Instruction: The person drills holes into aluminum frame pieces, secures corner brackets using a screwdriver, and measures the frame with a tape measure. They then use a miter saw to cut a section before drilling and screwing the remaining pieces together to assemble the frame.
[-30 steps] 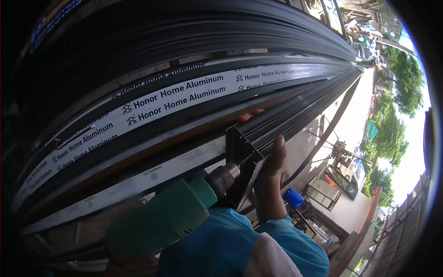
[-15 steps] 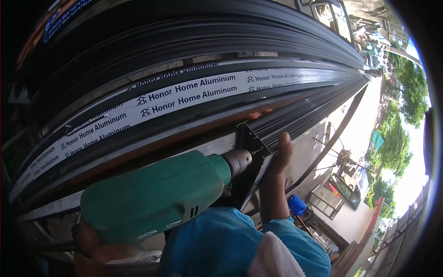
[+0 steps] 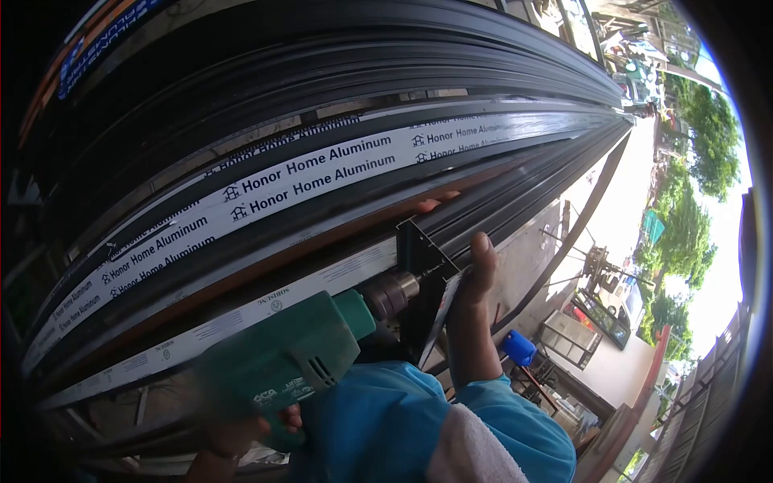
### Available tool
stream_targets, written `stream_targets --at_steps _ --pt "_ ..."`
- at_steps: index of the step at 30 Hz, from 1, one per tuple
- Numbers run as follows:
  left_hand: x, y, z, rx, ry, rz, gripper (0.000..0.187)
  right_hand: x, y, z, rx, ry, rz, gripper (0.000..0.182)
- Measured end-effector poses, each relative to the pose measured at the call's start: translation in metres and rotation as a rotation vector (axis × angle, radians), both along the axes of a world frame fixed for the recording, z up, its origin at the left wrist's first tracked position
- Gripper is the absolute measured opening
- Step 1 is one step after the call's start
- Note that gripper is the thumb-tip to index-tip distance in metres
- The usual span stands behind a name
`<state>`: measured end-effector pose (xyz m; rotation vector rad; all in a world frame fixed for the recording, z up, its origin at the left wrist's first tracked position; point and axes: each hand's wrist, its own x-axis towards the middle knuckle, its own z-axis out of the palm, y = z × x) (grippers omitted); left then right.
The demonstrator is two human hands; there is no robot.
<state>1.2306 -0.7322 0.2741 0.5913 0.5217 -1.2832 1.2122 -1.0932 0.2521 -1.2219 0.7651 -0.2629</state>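
My left hand (image 3: 241, 431) is closed round the handle of a green power drill (image 3: 278, 350), fingers curled at the grip. The drill's dark metal chuck (image 3: 393, 295) points to the right and up. Its thin bit overlaps the open end of a black aluminum profile (image 3: 420, 251). From the other side, my right hand (image 3: 481, 270) grips that profile, thumb up along its near side and fingertips showing past its far side. The profile's end is an open channel facing the drill.
Long black aluminum bars (image 3: 338, 56) lie stacked across the top, converging at the far right. A bar with white printed film (image 3: 318, 173) runs alongside, and another film-covered strip (image 3: 274, 302) passes behind the drill. A blue container (image 3: 518, 348) stands beyond my right arm.
The drill has shifted left and down, its chuck farther from the profile, with more of the bit showing. More of my left hand is visible; my right hand still grips the profile.
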Motion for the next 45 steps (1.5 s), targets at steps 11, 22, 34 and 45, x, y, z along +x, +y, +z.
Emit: stream_targets --at_steps 11,22,34,45 --pt "-0.03 0.007 -0.027 -0.101 0.299 0.105 0.06 0.0 0.0 0.002 0.026 0.045 -0.016 0.077" --pt "-0.027 -0.013 -0.012 -0.073 0.046 0.115 0.057 0.004 0.005 0.012 0.098 0.085 -0.037 0.077" --pt "-0.026 0.002 -0.02 -0.124 0.02 0.085 0.07 0.001 0.002 0.007 0.038 0.072 0.02 0.078" --pt "-0.042 0.068 0.038 -0.334 -0.328 0.398 0.081 -0.009 -0.012 -0.004 0.082 -0.084 0.06 0.085"
